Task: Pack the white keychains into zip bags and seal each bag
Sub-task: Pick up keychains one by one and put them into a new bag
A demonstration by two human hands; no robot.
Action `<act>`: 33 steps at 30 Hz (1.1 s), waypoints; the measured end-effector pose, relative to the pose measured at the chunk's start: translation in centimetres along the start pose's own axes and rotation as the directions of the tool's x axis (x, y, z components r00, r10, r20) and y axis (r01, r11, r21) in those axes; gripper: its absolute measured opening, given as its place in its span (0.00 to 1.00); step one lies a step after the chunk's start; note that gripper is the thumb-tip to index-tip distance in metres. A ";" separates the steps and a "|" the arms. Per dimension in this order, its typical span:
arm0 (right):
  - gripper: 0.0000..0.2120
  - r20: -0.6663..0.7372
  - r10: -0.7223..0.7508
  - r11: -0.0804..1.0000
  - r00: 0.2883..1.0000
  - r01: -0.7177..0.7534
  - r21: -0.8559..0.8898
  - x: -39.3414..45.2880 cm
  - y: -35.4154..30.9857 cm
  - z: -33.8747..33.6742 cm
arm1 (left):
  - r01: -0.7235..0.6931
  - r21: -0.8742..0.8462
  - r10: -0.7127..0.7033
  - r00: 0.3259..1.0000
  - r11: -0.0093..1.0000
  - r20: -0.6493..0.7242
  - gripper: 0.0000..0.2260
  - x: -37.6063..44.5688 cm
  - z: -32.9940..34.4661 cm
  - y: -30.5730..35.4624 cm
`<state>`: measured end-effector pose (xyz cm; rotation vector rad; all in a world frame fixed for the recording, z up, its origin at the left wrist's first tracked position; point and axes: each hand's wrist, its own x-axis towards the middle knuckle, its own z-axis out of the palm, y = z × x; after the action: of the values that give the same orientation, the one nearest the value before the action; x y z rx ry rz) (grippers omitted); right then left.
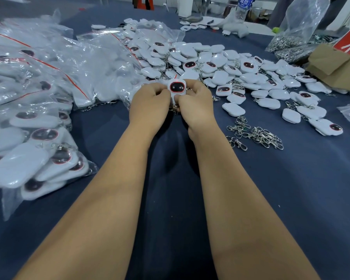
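Both hands, left hand (150, 102) and right hand (194, 104), pinch keychain (177, 87) mid-table; light, rigid, smooth plastic; grip side edges.

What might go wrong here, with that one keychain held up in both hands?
Both hands, left hand and right hand, grip one keychain above the cloth; if it slipped, it would be lost among the loose pile. The metal clips beside the right wrist could snag or scatter if brushed.
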<state>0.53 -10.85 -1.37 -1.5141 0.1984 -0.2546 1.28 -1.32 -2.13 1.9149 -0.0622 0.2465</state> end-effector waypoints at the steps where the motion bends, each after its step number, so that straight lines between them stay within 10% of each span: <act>1: 0.13 0.006 0.000 1.000 1.000 0.000 -0.001 0.0 0.0 0.0 | 0.001 -0.006 -0.001 1.000 1.000 -0.001 0.09 0.0 0.0 0.0; 33: 0.07 -0.005 0.015 1.000 1.000 -0.015 -0.004 -0.5 -0.8 0.0 | 0.029 -0.120 -0.026 0.999 0.992 0.023 0.10 0.0 -0.1 0.2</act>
<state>-0.01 -10.74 -0.55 -1.5158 0.2140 -0.2462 1.26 -1.33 -1.91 1.7972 -0.0634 0.1997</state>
